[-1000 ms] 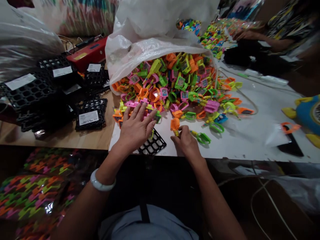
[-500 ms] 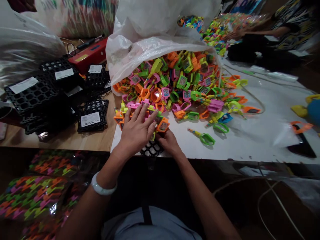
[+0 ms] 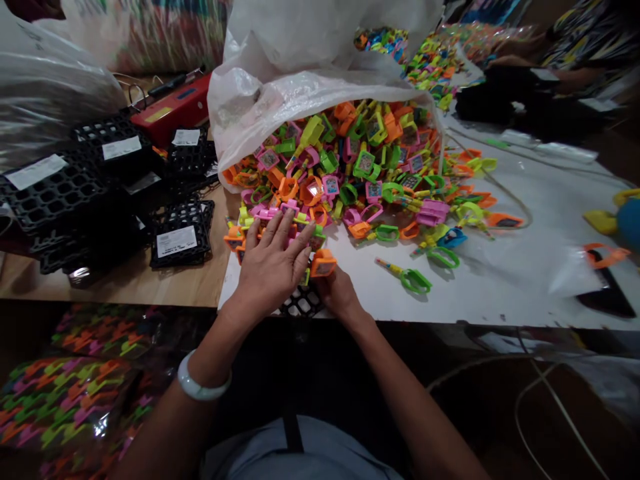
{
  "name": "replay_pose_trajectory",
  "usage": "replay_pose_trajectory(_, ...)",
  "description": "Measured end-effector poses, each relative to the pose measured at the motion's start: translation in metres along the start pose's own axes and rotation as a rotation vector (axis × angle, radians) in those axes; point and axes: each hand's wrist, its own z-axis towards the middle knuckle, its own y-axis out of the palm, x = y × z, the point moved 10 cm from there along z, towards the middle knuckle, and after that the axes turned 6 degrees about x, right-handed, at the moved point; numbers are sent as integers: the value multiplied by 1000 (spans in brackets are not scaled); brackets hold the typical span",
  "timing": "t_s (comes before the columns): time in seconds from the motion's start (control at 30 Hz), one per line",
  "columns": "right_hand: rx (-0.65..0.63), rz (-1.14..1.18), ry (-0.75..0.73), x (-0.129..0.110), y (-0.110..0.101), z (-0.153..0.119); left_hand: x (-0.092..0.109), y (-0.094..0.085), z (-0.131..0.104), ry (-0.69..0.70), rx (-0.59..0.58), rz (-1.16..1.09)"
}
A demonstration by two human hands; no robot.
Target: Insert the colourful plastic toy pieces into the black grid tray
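Note:
My left hand [image 3: 275,257] lies palm down with its fingers stretched out over several bright toy watches [image 3: 267,212] set in a black grid tray [image 3: 303,301]. Most of that tray is hidden under the hand. Close to its thumb, my right hand [image 3: 340,290] is closed at the base of an orange toy watch [image 3: 324,263]; its fingertips are hidden behind the watch. Just beyond both hands, a heap of pink, green, yellow and orange toy watches [image 3: 365,163] spills from a white plastic bag [image 3: 280,93]. One green toy watch [image 3: 415,281] lies apart on the white tabletop.
Stacked black grid trays with white labels [image 3: 176,241] stand at the left, near a red box [image 3: 175,110]. Below the table edge are bagged colourful pieces [image 3: 65,400]. A cable [image 3: 520,207] crosses the table. Another person [image 3: 585,47] sits at the far right.
My right hand has turned slightly, and the orange toy watch has tilted with it. The left hand stays almost in place. The view has shifted a little.

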Motion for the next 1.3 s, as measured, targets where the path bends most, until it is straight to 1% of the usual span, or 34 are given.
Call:
replay_pose_trajectory(0.07,-42,-74,-61,-10,9,1,1,-1,2,-9,-20,-9)
replay_pose_trajectory(0.17,-107,-124,-42,-15,21,1,4,-1,10,-58,-46,-7)
replay_pose_trajectory(0.23,-115,-78,-62,-19,19,0,12,0,16,-55,-44,3)
replay_pose_trajectory(0.27,-94,-56,-97,-21,12,-1,17,1,18,-39,-39,7)
replay_pose_trajectory(0.3,-47,-57,-134,-23,-1,-2,22,4,20,-17,-35,10)
replay_pose_trajectory(0.33,30,-97,-154,-20,-18,-2,25,6,21,3,-33,11)
replay_pose_trajectory(0.37,126,-178,-140,-14,-40,-2,27,9,22,17,-28,11)
replay_pose_trajectory(0.4,226,-294,-84,-4,-64,-3,28,10,22,24,-21,9)
replay_pose_trajectory(0.43,307,-427,5,9,-87,-6,27,12,22,29,-13,5)
replay_pose_trajectory(0.47,349,-559,106,22,-107,-9,26,12,21,34,-11,-2)
replay_pose_trajectory(0.5,347,-672,194,34,-120,-13,25,13,20,38,-12,-8)
replay_pose_trajectory(0.53,307,-749,246,42,-127,-17,24,13,20,39,-16,-11)
replay_pose_trajectory(0.57,246,-788,255,46,-127,-21,23,12,19,42,-21,-11)
replay_pose_trajectory(0.6,180,-792,225,46,-121,-25,22,11,17,50,-25,-9)
replay_pose_trajectory(0.67,61,-714,95,35,-102,-35,22,8,13,86,-20,-4)
replay_pose_trajectory(0.73,5,-571,-23,21,-87,-44,25,5,8,140,-15,-9)
replay_pose_trajectory(0.77,19,-512,-41,17,-86,-47,26,3,5,164,-15,-14)
replay_pose_trajectory(0.8,58,-472,-26,16,-89,-48,26,2,3,181,-16,-19)
replay_pose_trajectory(0.83,108,-458,20,19,-95,-48,26,1,2,190,-16,-22)
replay_pose_trajectory(0.87,146,-470,87,25,-101,-46,26,1,1,192,-16,-22)
replay_pose_trajectory(0.9,156,-501,155,31,-105,-44,25,0,1,191,-16,-19)
replay_pose_trajectory(0.97,84,-572,238,40,-103,-37,25,0,2,193,-20,-15)
replay_pose_trajectory(1.0,30,-607,241,40,-99,-32,26,0,2,196,-22,-14)
replay_pose_trajectory(1.07,-36,-673,196,34,-92,-22,27,-1,3,203,-20,-14)
replay_pose_trajectory(1.13,-47,-705,150,26,-89,-13,27,-2,3,206,-14,-12)
replay_pose_trajectory(1.2,-38,-644,140,20,-83,-8,26,-2,2,206,-11,-7)
replay_pose_trajectory(1.23,-26,-562,150,18,-79,-6,26,-2,2,206,-13,-4)
replay_pose_trajectory(1.3,26,-293,221,18,-69,-7,26,-2,1,208,-14,-2)
